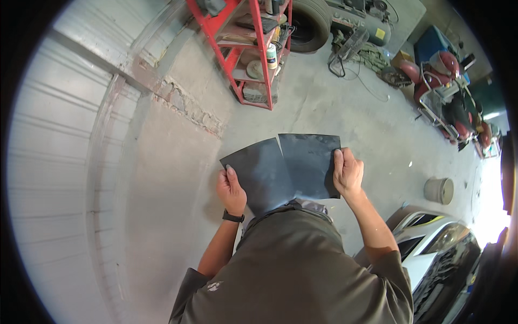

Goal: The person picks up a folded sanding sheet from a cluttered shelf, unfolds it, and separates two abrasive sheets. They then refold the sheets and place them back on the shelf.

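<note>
In front of my waist I hold a dark grey, thin sheet that looks like sandpaper [259, 173], marked with pale dusty patches. A narrow split runs down from its top edge between a left part and a right part [310, 162]. Whether the two parts still join lower down, I cannot tell. My left hand [232, 190], with a black band on the wrist, pinches the left edge, thumb on top. At the right edge my right hand [349, 171] grips the other part, thumb also on top. The fingers of both hands are partly hidden under the sheet.
A red metal shelf rack [264, 59] with bottles and tools stands ahead, beside a tyre [307, 24]. Far right is a red motorbike [448, 86]. A grey bucket [438, 190] and a white car [431, 243] are to my right. A ribbed metal wall [54, 146] runs along my left.
</note>
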Tool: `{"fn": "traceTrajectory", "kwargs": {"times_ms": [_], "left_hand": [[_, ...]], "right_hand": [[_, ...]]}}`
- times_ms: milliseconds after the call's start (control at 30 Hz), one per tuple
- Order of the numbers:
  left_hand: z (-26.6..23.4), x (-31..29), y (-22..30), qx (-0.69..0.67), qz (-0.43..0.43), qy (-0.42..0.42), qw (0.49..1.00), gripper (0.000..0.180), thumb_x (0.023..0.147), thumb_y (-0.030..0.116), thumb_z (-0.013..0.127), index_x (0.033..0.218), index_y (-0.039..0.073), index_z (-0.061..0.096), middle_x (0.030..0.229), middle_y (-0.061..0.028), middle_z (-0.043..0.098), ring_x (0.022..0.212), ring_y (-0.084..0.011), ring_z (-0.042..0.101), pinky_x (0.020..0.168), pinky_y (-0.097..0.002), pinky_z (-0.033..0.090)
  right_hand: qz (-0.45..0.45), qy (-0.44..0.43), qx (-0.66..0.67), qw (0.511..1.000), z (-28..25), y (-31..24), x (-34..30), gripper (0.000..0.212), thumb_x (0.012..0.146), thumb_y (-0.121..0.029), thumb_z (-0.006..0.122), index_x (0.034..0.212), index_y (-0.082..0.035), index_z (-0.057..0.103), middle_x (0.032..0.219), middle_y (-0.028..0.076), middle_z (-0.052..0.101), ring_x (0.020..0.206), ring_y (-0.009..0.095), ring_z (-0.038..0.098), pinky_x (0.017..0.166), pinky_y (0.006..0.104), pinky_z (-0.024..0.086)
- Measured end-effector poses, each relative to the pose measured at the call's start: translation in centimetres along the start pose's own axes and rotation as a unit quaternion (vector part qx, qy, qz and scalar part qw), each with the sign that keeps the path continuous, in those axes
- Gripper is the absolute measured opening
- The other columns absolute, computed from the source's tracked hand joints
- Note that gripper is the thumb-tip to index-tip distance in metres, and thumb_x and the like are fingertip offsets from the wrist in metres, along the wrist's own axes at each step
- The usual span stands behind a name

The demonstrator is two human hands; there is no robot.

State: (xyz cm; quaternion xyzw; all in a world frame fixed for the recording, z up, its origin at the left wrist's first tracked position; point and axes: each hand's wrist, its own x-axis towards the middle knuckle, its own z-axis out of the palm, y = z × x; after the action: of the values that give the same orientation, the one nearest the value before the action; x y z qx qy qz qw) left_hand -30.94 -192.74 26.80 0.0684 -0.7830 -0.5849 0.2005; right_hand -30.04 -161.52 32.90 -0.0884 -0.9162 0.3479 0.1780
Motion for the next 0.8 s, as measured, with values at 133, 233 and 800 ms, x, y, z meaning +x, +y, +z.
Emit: {"fn": "traceTrajectory", "kwargs": {"times_ms": [133,233,800], "left_hand": [[-0.3,0.5,1.1,0.054,0.100,0.056,0.992,0.033,0.113,0.025,0.057,0.089,0.004,0.051,0.065,-0.0015,0.046,0.060,-0.0116,0.039,0.055,-0.0308,0.036],[-1.0,1.4,1.2,0.039,0.129,0.071,0.988,0.032,0.112,0.024,0.057,0.089,0.003,0.051,0.063,-0.0031,0.045,0.057,-0.0137,0.038,0.053,-0.0319,0.036],[-7.1,6.2,-2.7,-0.023,-0.072,0.087,0.993,0.043,0.113,0.033,0.056,0.084,0.002,0.053,0.066,-0.0024,0.045,0.064,-0.0124,0.040,0.060,-0.0351,0.038]], "right_hand": [[0.037,0.022,0.031,0.999,0.0,-0.4,0.7,0.040,0.112,-0.028,0.054,0.082,-0.002,0.053,0.060,0.019,0.049,0.055,0.041,0.045,0.054,0.0445,0.041],[0.056,0.011,0.043,0.997,0.5,-1.3,0.9,0.045,0.113,-0.032,0.051,0.081,-0.001,0.052,0.060,0.018,0.047,0.055,0.035,0.040,0.055,0.0451,0.039],[0.088,-0.113,0.106,0.984,1.9,-7.8,4.2,0.032,0.111,-0.032,0.059,0.109,0.000,0.062,0.071,0.002,0.058,0.069,0.011,0.051,0.065,0.0315,0.046]]}}
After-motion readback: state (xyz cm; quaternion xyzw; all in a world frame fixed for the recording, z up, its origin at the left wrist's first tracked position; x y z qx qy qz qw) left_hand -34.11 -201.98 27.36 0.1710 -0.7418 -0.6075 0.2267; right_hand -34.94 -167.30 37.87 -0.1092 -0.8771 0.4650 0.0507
